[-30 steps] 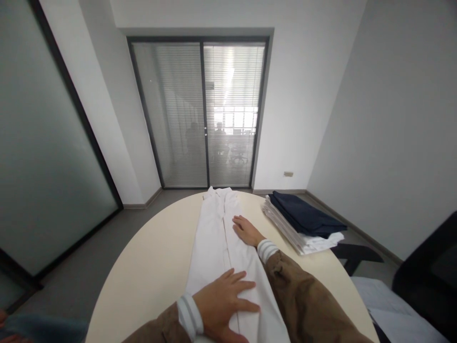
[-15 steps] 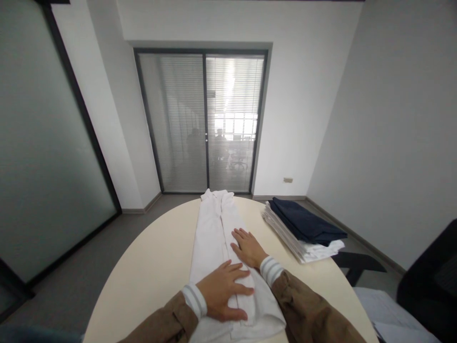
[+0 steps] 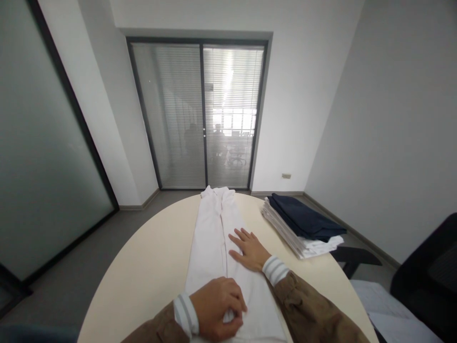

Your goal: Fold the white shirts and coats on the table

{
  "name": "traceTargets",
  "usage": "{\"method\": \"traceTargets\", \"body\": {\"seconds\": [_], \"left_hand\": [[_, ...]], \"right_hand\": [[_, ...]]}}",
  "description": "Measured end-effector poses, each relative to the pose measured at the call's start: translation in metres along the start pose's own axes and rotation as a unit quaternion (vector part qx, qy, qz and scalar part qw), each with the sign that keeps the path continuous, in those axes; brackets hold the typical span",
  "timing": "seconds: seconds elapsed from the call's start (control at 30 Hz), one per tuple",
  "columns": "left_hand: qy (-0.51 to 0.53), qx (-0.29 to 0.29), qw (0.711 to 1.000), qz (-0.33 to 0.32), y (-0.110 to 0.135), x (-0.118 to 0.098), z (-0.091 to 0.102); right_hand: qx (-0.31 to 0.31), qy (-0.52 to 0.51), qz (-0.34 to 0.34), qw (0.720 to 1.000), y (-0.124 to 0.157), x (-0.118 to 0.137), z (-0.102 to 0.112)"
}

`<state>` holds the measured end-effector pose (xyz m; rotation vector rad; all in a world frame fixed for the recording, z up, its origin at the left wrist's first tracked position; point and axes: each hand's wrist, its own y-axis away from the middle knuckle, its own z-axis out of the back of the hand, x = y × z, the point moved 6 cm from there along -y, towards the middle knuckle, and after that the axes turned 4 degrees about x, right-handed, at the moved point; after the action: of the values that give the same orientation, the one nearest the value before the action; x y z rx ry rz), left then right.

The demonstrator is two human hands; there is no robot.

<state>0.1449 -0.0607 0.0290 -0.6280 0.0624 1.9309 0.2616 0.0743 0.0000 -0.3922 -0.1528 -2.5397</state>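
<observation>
A long white garment, folded into a narrow strip, lies along the middle of a cream round table. My left hand is closed around a bunch of the white cloth at the near end. My right hand lies flat and open on the garment's right side, fingers spread, a little farther up. Both arms wear brown sleeves with striped cuffs.
A stack of folded clothes, dark blue on top of white, sits at the table's right edge. A black chair stands at the right. Sliding glass doors with blinds are at the back, a glass wall on the left.
My left hand, flat on the cloth before, has slid toward me and closed on the fabric. My right hand has stayed flat, shifting slightly nearer.
</observation>
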Motion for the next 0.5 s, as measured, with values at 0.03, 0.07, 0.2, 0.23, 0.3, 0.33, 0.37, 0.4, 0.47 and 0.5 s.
{"method": "traceTargets", "body": {"seconds": [0.03, 0.07, 0.2, 0.23, 0.3, 0.33, 0.37, 0.4, 0.47, 0.5], "left_hand": [[0.013, 0.003, 1.0, -0.001, 0.0, 0.0, -0.002], [0.03, 0.009, 1.0, -0.001, 0.0, 0.001, -0.003], [0.088, -0.006, 0.996, 0.029, 0.0, 0.014, 0.01], [0.082, -0.041, 0.994, 0.054, 0.002, 0.022, 0.02], [0.039, -0.134, 0.983, 0.116, 0.01, 0.041, 0.043], [0.011, -0.171, 0.974, 0.15, 0.016, 0.052, 0.052], [-0.006, -0.195, 0.963, 0.184, 0.022, 0.064, 0.058], [-0.005, -0.209, 0.955, 0.213, 0.027, 0.076, 0.062], [0.028, -0.219, 0.939, 0.265, 0.036, 0.101, 0.062], [0.048, -0.227, 0.929, 0.289, 0.04, 0.113, 0.062]], "right_hand": [[0.0, 0.011, 0.003, 1.0, 0.001, 0.002, -0.001], [0.0, 0.022, 0.006, 1.0, 0.003, 0.004, -0.001], [-0.014, 0.064, 0.049, 0.997, 0.009, 0.016, 0.002], [-0.024, 0.07, 0.067, 0.995, 0.011, 0.019, 0.006], [-0.041, 0.072, 0.108, 0.991, 0.015, 0.027, 0.014], [-0.046, 0.068, 0.124, 0.989, 0.016, 0.029, 0.018], [-0.047, 0.062, 0.135, 0.988, 0.018, 0.031, 0.022], [-0.047, 0.056, 0.142, 0.987, 0.018, 0.032, 0.025], [-0.045, 0.039, 0.153, 0.986, 0.019, 0.033, 0.028], [-0.045, 0.024, 0.155, 0.987, 0.018, 0.032, 0.028]]}}
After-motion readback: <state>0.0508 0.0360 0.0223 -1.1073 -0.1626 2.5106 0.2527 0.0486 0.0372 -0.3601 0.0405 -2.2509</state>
